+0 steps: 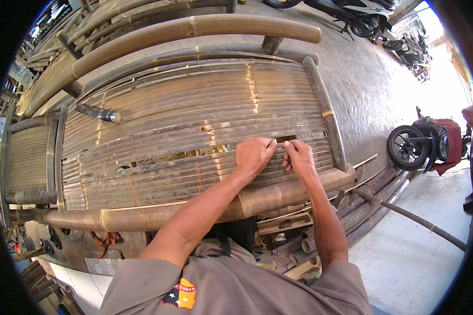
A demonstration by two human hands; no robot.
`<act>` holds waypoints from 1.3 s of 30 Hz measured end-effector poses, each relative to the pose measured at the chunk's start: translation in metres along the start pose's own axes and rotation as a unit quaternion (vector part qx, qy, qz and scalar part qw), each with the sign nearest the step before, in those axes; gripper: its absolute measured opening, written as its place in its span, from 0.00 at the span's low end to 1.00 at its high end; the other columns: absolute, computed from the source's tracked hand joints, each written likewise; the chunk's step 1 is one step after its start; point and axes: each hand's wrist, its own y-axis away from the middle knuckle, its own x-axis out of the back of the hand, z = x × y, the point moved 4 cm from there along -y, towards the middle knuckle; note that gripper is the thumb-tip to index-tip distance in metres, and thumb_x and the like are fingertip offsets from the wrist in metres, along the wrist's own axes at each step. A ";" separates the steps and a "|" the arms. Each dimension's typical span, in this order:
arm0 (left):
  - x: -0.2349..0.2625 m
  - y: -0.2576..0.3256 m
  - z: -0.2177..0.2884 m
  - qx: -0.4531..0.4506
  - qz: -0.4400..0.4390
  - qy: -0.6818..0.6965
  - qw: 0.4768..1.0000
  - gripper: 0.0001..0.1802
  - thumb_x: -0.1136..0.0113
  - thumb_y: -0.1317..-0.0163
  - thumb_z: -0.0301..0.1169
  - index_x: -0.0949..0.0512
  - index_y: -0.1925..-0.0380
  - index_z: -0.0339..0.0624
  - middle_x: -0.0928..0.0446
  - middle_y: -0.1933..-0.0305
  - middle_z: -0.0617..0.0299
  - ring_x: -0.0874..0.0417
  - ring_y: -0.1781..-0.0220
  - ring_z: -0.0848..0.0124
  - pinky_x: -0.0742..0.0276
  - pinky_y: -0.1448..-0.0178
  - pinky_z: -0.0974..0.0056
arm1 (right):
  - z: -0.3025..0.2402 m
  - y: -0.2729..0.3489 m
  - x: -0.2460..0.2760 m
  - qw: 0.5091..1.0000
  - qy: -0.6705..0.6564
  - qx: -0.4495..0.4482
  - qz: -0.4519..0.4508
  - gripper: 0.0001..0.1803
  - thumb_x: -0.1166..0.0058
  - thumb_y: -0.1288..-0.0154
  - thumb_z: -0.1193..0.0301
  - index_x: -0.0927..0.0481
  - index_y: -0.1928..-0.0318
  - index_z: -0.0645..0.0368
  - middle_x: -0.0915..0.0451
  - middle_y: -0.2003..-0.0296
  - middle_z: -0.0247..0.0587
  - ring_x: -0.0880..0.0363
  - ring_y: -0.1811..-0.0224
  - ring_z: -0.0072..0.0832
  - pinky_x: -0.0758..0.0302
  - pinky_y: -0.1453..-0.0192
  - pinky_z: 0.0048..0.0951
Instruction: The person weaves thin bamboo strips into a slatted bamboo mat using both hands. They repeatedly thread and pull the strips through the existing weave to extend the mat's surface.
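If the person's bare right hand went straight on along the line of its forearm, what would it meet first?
Probably the brown bamboo slats, just past the dark rectangular gap ahead of the right hand; its height over them is hard to judge.

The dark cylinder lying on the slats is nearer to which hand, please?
Left: the left hand is right of the dark cylinder, the right hand farther right.

The single head-worn fisheye view looks down and forward from the near side, close to the hands (254, 157), wide across the slatted bamboo table (178, 111).
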 end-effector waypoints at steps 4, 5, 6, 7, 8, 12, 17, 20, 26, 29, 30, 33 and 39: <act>0.005 0.008 -0.003 -0.013 0.006 0.083 0.996 0.22 0.47 0.26 0.54 0.10 0.56 0.56 0.16 0.73 0.52 0.14 0.70 0.55 0.21 0.63 0.51 | -0.006 0.007 -0.010 0.999 0.001 0.017 -0.036 0.14 0.46 0.22 0.66 0.15 0.54 0.65 0.20 0.76 0.34 0.19 0.79 0.19 0.26 0.79 0.24; 0.005 0.008 -0.006 -0.013 0.000 0.098 0.995 0.22 0.47 0.26 0.55 0.09 0.53 0.58 0.17 0.74 0.53 0.15 0.71 0.59 0.22 0.64 0.52 | -0.010 0.010 -0.012 0.996 -0.008 0.055 -0.070 0.14 0.46 0.22 0.67 0.15 0.52 0.65 0.20 0.75 0.34 0.19 0.79 0.19 0.26 0.79 0.23; 0.006 0.008 -0.009 -0.032 -0.004 0.112 0.993 0.22 0.47 0.26 0.54 0.10 0.53 0.57 0.16 0.74 0.53 0.14 0.70 0.59 0.22 0.63 0.53 | -0.010 0.013 -0.012 0.996 -0.005 0.041 -0.085 0.15 0.46 0.25 0.70 0.15 0.47 0.65 0.19 0.74 0.35 0.18 0.76 0.20 0.24 0.75 0.26; 0.007 0.007 -0.011 -0.052 -0.007 0.125 0.991 0.21 0.47 0.26 0.53 0.10 0.52 0.56 0.16 0.73 0.54 0.13 0.69 0.60 0.21 0.62 0.54 | -0.011 0.015 -0.009 0.996 0.037 0.045 -0.067 0.14 0.46 0.26 0.70 0.15 0.48 0.66 0.18 0.74 0.38 0.17 0.76 0.23 0.23 0.73 0.29; 0.007 0.006 -0.014 -0.070 -0.011 0.139 0.988 0.21 0.47 0.26 0.52 0.10 0.52 0.55 0.15 0.73 0.55 0.13 0.68 0.61 0.21 0.62 0.55 | -0.012 0.018 -0.008 0.994 0.064 0.066 -0.059 0.14 0.46 0.27 0.71 0.15 0.49 0.66 0.17 0.74 0.40 0.16 0.76 0.27 0.22 0.71 0.32; 0.002 0.002 -0.020 -0.111 -0.001 0.135 0.985 0.19 0.46 0.27 0.47 0.11 0.53 0.50 0.13 0.68 0.55 0.13 0.67 0.59 0.20 0.60 0.56 | -0.026 0.029 -0.014 0.932 0.179 0.315 0.005 0.12 0.43 0.30 0.70 0.17 0.51 0.63 0.17 0.73 0.54 0.14 0.72 0.47 0.19 0.64 0.45; -0.002 -0.005 -0.025 -0.076 -0.045 0.112 0.990 0.17 0.43 0.30 0.42 0.12 0.56 0.45 0.12 0.64 0.51 0.15 0.71 0.56 0.21 0.62 0.53 | -0.025 0.027 -0.028 0.884 0.402 0.220 0.087 0.12 0.42 0.27 0.65 0.20 0.51 0.58 0.16 0.69 0.53 0.15 0.62 0.55 0.21 0.61 0.53; 0.006 -0.005 -0.023 -0.112 -0.012 0.150 0.982 0.17 0.42 0.31 0.42 0.13 0.55 0.43 0.13 0.67 0.50 0.17 0.73 0.56 0.23 0.64 0.53 | -0.053 0.045 -0.023 0.852 0.335 0.369 0.162 0.11 0.43 0.26 0.64 0.19 0.55 0.59 0.17 0.74 0.49 0.16 0.67 0.51 0.21 0.62 0.50; -0.001 -0.002 -0.012 -0.086 -0.046 -0.021 0.995 0.21 0.46 0.30 0.42 0.14 0.48 0.44 0.13 0.61 0.46 0.12 0.63 0.48 0.19 0.56 0.47 | -0.072 0.103 0.015 0.985 0.119 0.068 -0.103 0.17 0.46 0.22 0.64 0.18 0.65 0.64 0.26 0.83 0.37 0.24 0.76 0.23 0.28 0.70 0.31; -0.008 -0.006 -0.009 -0.029 -0.092 -0.062 0.993 0.22 0.50 0.29 0.44 0.15 0.49 0.43 0.13 0.57 0.45 0.12 0.53 0.45 0.19 0.47 0.43 | -0.067 0.117 0.033 0.992 0.074 -0.025 -0.099 0.18 0.46 0.21 0.62 0.17 0.65 0.65 0.25 0.82 0.35 0.24 0.78 0.22 0.29 0.71 0.30; -0.010 -0.008 -0.008 -0.018 -0.102 -0.064 0.993 0.21 0.50 0.30 0.44 0.14 0.53 0.43 0.13 0.57 0.44 0.12 0.53 0.44 0.20 0.47 0.42 | -0.071 0.112 0.039 0.988 0.143 0.055 -0.036 0.19 0.48 0.20 0.62 0.16 0.63 0.65 0.20 0.77 0.38 0.21 0.73 0.24 0.26 0.66 0.29; -0.011 -0.014 -0.006 0.006 -0.131 -0.059 0.990 0.21 0.51 0.31 0.44 0.14 0.62 0.41 0.13 0.57 0.43 0.13 0.52 0.42 0.21 0.45 0.40 | -0.077 0.078 0.041 0.930 0.144 0.322 0.104 0.17 0.48 0.20 0.63 0.16 0.61 0.65 0.16 0.67 0.44 0.17 0.63 0.28 0.20 0.54 0.33; -0.007 -0.024 -0.012 0.047 -0.240 -0.032 0.969 0.22 0.56 0.27 0.46 0.16 0.60 0.44 0.13 0.56 0.46 0.13 0.51 0.45 0.23 0.44 0.42 | -0.035 -0.013 0.023 0.843 -0.531 0.049 0.069 0.12 0.51 0.23 0.66 0.24 0.65 0.58 0.17 0.66 0.43 0.15 0.57 0.40 0.18 0.42 0.50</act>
